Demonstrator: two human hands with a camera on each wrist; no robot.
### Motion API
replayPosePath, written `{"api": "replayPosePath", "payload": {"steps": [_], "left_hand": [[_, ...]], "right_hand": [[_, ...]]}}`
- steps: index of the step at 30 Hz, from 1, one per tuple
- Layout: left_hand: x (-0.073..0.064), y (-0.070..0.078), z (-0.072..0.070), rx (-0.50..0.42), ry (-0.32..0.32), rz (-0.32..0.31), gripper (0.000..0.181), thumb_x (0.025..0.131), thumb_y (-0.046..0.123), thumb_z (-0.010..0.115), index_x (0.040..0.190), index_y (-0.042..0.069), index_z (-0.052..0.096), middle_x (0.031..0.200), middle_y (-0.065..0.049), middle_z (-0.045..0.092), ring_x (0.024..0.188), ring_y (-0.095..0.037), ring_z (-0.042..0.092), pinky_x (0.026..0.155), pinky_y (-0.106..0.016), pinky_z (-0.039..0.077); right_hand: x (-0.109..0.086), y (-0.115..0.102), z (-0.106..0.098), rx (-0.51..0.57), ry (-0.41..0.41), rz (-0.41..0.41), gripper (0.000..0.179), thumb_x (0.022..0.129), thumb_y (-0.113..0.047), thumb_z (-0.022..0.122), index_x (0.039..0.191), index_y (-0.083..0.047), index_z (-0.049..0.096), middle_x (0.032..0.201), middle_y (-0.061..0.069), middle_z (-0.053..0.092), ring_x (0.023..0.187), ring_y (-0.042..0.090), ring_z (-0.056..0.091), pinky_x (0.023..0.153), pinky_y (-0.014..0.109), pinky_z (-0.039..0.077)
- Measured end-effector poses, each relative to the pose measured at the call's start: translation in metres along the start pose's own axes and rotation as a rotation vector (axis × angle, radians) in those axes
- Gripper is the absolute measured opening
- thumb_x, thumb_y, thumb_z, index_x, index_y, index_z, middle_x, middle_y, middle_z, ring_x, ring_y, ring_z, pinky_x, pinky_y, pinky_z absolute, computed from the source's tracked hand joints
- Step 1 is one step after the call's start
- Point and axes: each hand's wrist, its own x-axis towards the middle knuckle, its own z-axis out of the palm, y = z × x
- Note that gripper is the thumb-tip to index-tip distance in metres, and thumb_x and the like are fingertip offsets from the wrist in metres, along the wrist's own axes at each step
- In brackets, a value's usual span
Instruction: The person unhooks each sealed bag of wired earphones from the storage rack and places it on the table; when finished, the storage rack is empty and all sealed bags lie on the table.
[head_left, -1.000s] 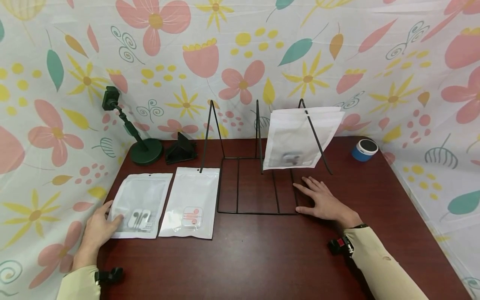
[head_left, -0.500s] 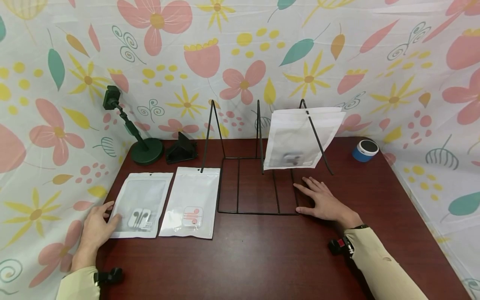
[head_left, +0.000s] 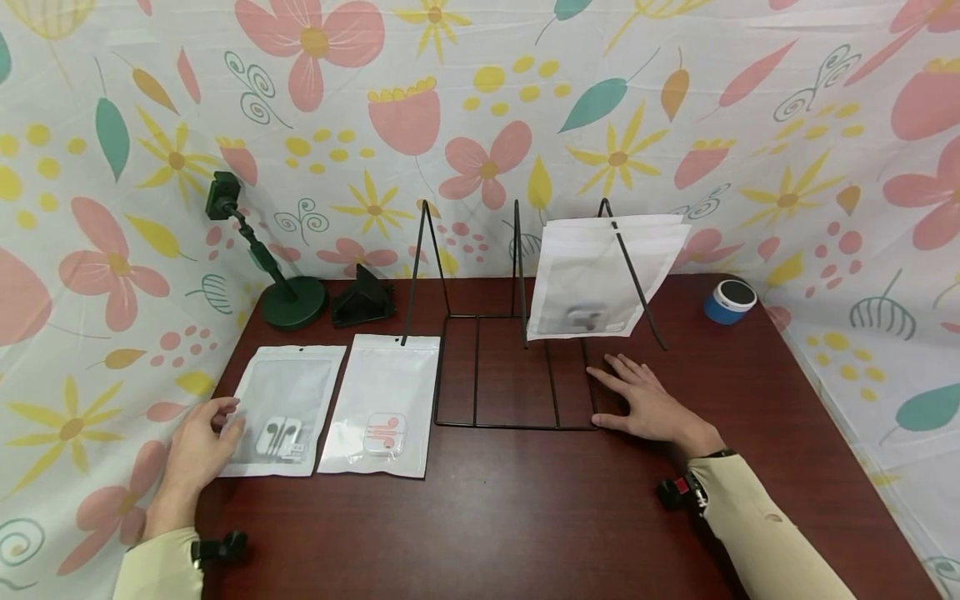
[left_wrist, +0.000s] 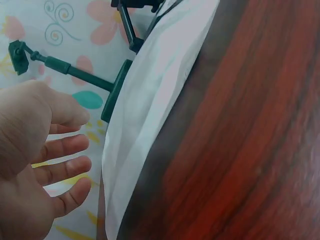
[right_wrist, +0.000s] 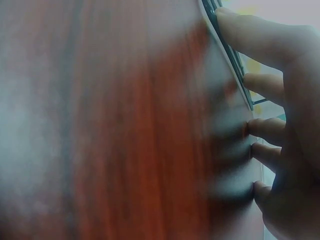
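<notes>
Two white zip pouches lie side by side on the dark wood table: the left pouch (head_left: 288, 379) shows a grey earphone print, the right pouch (head_left: 386, 375) a pink one. My left hand (head_left: 198, 446) is at the left pouch's outer edge, fingers loosely bent. In the left wrist view a gap shows between those fingers and the pouch (left_wrist: 150, 90). A black wire rack (head_left: 517, 428) stands at the centre, with white pouches (head_left: 573, 271) hanging from its right hook. My right hand (head_left: 652, 407) rests on the table, thumb and fingers spread against the rack's right base corner.
A green stand (head_left: 292, 302) with a jointed arm and a black angular holder (head_left: 362, 300) are at the back left. A blue and white round object (head_left: 730, 301) sits at the back right. Floral fabric (head_left: 480, 108) encloses the table's back and sides.
My left hand has shifted slightly rightward, and its fingers now overlap the left pouch's edge. My right hand, the rack and the pouches stay where they were.
</notes>
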Motion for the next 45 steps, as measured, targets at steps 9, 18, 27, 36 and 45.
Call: {"api": "replayPosePath", "payload": {"steps": [9, 18, 27, 36, 45], "left_hand": [[0.005, 0.016, 0.003, -0.038, 0.035, 0.111, 0.029, 0.087, 0.01, 0.068, 0.114, -0.001, 0.064, 0.106, -0.02, 0.062, 0.094, -0.035, 0.059, 0.074, -0.027, 0.044], [0.014, 0.038, 0.01, -0.114, 0.019, 0.243, 0.039, 0.084, 0.006, 0.072, 0.121, -0.003, 0.062, 0.121, -0.025, 0.06, 0.109, -0.044, 0.056, 0.087, -0.061, 0.043], [0.026, 0.052, 0.023, -0.11, -0.012, 0.321, 0.045, 0.083, 0.011, 0.074, 0.124, -0.002, 0.06, 0.127, -0.023, 0.058, 0.12, -0.042, 0.052, 0.095, -0.059, 0.04], [0.034, 0.076, 0.038, -0.133, -0.077, 0.394, 0.055, 0.083, 0.017, 0.076, 0.131, -0.002, 0.057, 0.133, -0.023, 0.055, 0.125, -0.042, 0.049, 0.1, -0.06, 0.037], [0.038, 0.101, 0.05, -0.159, -0.159, 0.397, 0.061, 0.085, 0.022, 0.075, 0.138, 0.001, 0.052, 0.142, -0.019, 0.049, 0.132, -0.038, 0.044, 0.105, -0.059, 0.036]], "right_hand": [[0.0, -0.001, -0.002, -0.002, 0.0, -0.005, 0.082, 0.085, -0.056, 0.068, 0.151, -0.017, 0.038, 0.158, 0.024, 0.022, 0.146, 0.046, 0.013, 0.112, 0.067, 0.009], [0.0, -0.001, -0.001, 0.001, -0.003, -0.006, 0.082, 0.086, -0.055, 0.068, 0.151, -0.017, 0.038, 0.158, 0.024, 0.022, 0.146, 0.046, 0.013, 0.112, 0.067, 0.009], [0.0, -0.002, -0.002, 0.004, 0.002, -0.009, 0.081, 0.085, -0.054, 0.068, 0.151, -0.016, 0.038, 0.158, 0.025, 0.022, 0.146, 0.046, 0.013, 0.112, 0.068, 0.009], [0.0, 0.001, 0.001, 0.002, 0.002, 0.001, 0.082, 0.085, -0.056, 0.068, 0.152, -0.018, 0.038, 0.158, 0.025, 0.021, 0.146, 0.047, 0.013, 0.112, 0.067, 0.009], [0.001, 0.0, 0.0, 0.002, 0.008, -0.004, 0.082, 0.085, -0.054, 0.069, 0.151, -0.017, 0.038, 0.158, 0.025, 0.022, 0.146, 0.047, 0.013, 0.112, 0.068, 0.009]]}}
